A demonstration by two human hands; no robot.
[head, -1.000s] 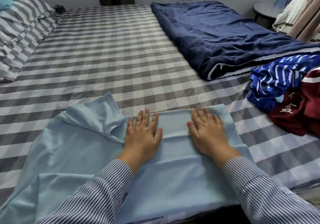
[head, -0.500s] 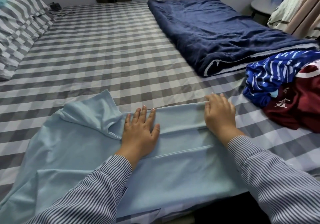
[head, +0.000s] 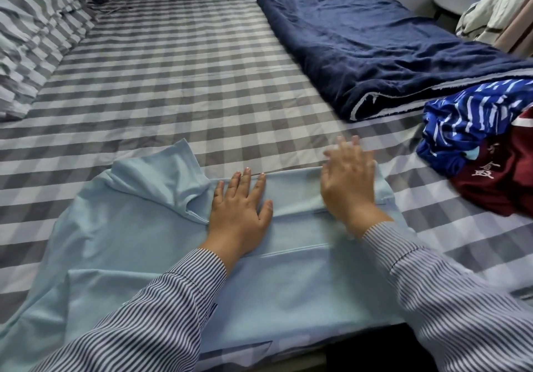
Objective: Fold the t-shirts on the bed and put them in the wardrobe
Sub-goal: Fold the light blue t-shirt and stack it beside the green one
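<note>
Light blue t-shirt (head: 144, 256) near on bed (head: 178, 77), partly folded. Left hand (head: 239, 207) flat, pressing it; right hand (head: 349, 187) open, blurred, over its far fold. Blue and maroon shirts (head: 484, 146) at right unfolded; wardrobe step pending.

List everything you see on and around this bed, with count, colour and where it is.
light blue t-shirt: 1, pale blue, near edge of the bed, part-folded
blue striped shirt: 1, royal blue and white, bunched at right
maroon shirt: 1, dark red with white characters, right edge, against the blue one
navy blanket: 1, dark blue, far right of the bed
checked sheet: 1, grey and white, covering the bed
pillow: 1, grey-white striped, far left
left hand: flat on the light blue t-shirt
right hand: blurred, fingers straight, over the fold's right end
</note>
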